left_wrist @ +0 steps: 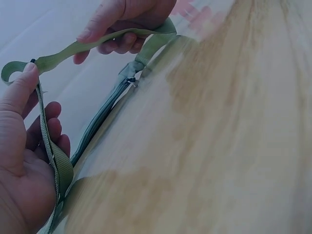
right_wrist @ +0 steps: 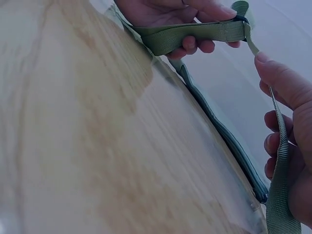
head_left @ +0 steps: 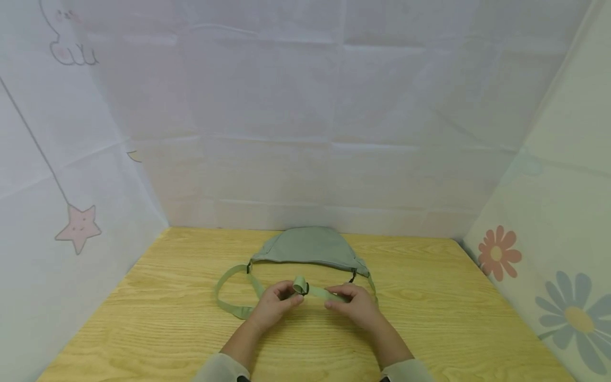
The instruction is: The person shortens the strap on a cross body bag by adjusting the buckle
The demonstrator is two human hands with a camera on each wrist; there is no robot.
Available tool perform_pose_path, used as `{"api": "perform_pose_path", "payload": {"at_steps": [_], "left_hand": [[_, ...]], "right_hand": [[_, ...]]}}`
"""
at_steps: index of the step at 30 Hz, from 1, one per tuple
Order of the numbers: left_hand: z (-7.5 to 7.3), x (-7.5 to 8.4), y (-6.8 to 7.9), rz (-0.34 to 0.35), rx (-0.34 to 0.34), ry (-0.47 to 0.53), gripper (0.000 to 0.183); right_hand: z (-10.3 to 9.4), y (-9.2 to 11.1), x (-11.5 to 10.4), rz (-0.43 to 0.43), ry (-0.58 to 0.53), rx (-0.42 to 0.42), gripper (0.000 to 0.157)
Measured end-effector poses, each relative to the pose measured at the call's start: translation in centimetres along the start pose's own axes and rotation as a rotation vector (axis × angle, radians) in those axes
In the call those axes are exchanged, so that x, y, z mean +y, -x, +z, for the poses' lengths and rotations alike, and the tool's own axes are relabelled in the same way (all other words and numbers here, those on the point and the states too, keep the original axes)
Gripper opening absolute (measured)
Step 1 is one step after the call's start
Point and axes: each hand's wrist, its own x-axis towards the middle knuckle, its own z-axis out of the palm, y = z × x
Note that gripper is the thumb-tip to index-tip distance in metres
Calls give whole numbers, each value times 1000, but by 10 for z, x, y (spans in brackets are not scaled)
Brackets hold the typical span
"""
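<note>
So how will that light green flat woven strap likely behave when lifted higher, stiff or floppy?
The light green flat woven strap is probably floppy, since it curls into a loop at the small black buckle. Its ribbed weave suggests it shouldn't be slippery. Lifted far, it may tug the grey-green fabric bag, as it joins both bag ends.

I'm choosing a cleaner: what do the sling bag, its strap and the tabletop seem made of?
Sling bag: fabric, perhaps nylon or polyester; matte, with soft edges.
Strap: woven webbing, probably synthetic; its fine ribs show.
Tabletop: wood or wood-look laminate; visible grain, with pale reflections suggesting slight gloss.
</note>
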Motion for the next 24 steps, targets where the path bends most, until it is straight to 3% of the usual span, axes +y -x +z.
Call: {"api": "perform_pose_path", "payload": {"at_steps": [11, 24], "left_hand": [[5, 3, 1, -32, -23, 12, 37], [6, 2, 2, -20, -21, 31, 37]], "right_hand": [[5, 1, -1, -68, -22, 4, 35], [8, -2, -1, 27, -67, 60, 31]]}}
